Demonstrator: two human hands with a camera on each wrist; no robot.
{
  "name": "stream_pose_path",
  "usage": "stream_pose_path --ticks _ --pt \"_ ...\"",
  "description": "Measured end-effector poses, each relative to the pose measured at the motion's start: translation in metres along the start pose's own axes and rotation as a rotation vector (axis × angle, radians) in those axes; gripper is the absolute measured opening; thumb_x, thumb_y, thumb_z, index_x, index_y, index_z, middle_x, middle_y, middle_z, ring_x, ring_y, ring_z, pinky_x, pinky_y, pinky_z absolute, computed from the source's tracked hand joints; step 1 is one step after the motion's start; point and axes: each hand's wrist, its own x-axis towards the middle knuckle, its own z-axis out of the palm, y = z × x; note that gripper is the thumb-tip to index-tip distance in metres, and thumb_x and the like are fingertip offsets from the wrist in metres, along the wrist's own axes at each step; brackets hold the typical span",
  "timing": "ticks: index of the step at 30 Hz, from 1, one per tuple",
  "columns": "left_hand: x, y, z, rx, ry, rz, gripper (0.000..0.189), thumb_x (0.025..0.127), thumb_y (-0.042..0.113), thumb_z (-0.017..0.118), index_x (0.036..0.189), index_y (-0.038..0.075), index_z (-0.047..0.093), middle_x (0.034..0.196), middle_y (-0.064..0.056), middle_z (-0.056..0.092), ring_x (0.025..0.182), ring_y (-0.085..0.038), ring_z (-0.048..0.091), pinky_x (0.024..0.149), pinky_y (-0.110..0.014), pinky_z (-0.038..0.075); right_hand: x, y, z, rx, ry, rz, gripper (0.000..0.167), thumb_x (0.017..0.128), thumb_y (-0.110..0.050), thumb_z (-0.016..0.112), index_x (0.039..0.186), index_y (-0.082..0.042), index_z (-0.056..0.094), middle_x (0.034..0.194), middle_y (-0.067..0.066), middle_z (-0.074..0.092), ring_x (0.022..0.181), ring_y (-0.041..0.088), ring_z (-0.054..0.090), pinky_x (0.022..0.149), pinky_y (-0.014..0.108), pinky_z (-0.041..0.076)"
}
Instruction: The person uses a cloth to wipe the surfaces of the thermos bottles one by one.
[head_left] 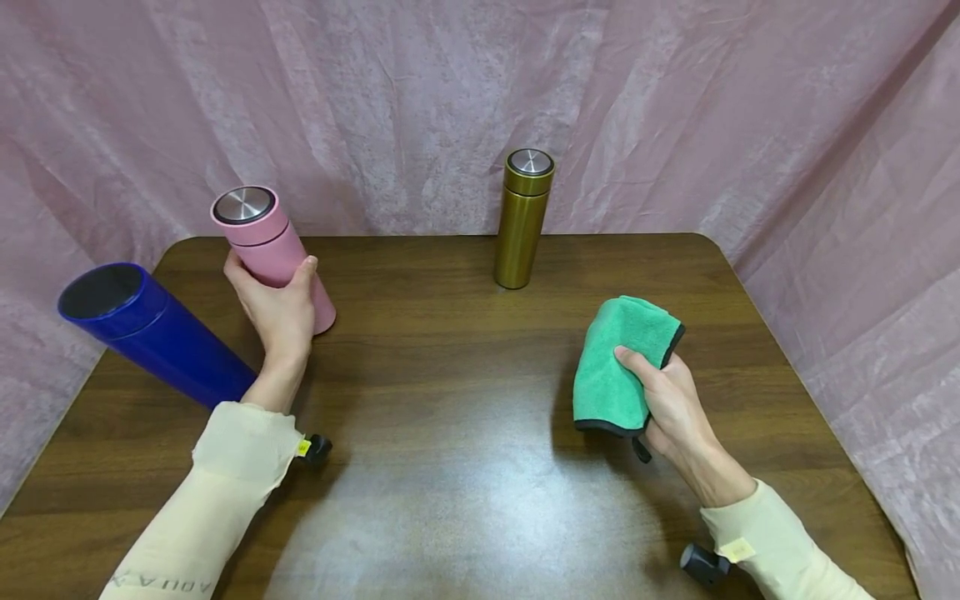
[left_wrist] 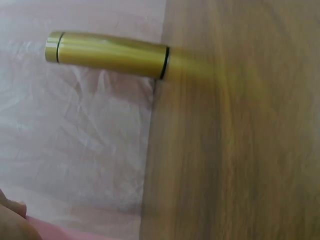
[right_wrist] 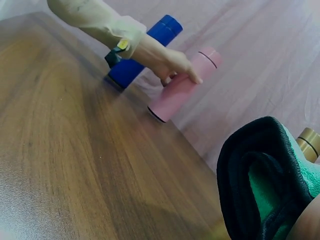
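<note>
At the left back of the table, my left hand (head_left: pixel 281 312) grips a pink thermos bottle (head_left: pixel 272 250) with a steel-topped lid, thumb on its right side. The right wrist view also shows this hand around the pink bottle (right_wrist: pixel 177 97). A blue thermos bottle (head_left: pixel 168 333) stands just left of my left wrist, partly covered by the forearm. My right hand (head_left: pixel 675 408) holds a folded green cloth (head_left: pixel 618 367) with black edging over the right part of the table, thumb on top. Its folds (right_wrist: pixel 265 185) show close up in the right wrist view.
A gold thermos bottle (head_left: pixel 523 221) stands upright near the back edge, between the two hands. The wooden table (head_left: pixel 450 467) reflects light at its front middle. Pink curtains (head_left: pixel 420 108) hang behind and at both sides.
</note>
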Motion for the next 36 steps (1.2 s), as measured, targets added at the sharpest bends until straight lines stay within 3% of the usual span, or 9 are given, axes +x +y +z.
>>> stream_pose_path --ticks 8,21,27,36 --pt "-0.023 0.015 0.008 -0.058 -0.137 0.033 0.076 0.084 0.004 0.083 0.146 0.005 0.040 0.134 -0.007 0.053 0.118 -0.014 0.052 0.101 -0.026 0.041 -0.001 -0.001 -0.001 0.001 0.001 -0.011 0.040 0.102 -0.022 0.068 0.132 -0.008 0.045 0.107 0.000 0.069 0.094 0.015 0.072 0.083 0.034 0.061" --pt "-0.066 0.032 0.023 -0.065 -0.406 -0.005 0.076 0.086 0.002 0.082 0.149 -0.001 0.039 0.128 -0.012 0.056 0.110 -0.017 0.057 0.095 -0.032 0.048 -0.003 -0.003 -0.003 0.002 0.004 -0.018 0.040 0.102 -0.022 0.069 0.132 -0.008 0.046 0.107 0.000 0.069 0.093 0.016 0.073 0.082 0.034 0.061" --pt "-0.090 0.036 0.032 -0.079 -0.564 -0.035 0.072 0.087 0.002 0.081 0.146 -0.001 0.040 0.127 -0.015 0.058 0.111 -0.020 0.059 0.095 -0.034 0.050 -0.003 -0.005 -0.003 -0.009 0.007 -0.025 0.040 0.101 -0.022 0.069 0.131 -0.008 0.046 0.106 0.000 0.069 0.092 0.015 0.073 0.082 0.034 0.061" --pt "-0.125 0.041 0.044 -0.065 -0.777 -0.029 0.074 0.086 0.008 0.084 0.146 0.001 0.041 0.130 -0.015 0.057 0.114 -0.027 0.061 0.098 -0.044 0.051 -0.003 -0.007 -0.001 -0.004 0.003 -0.035 0.039 0.101 -0.021 0.069 0.131 -0.008 0.046 0.106 0.000 0.069 0.091 0.016 0.073 0.081 0.034 0.061"
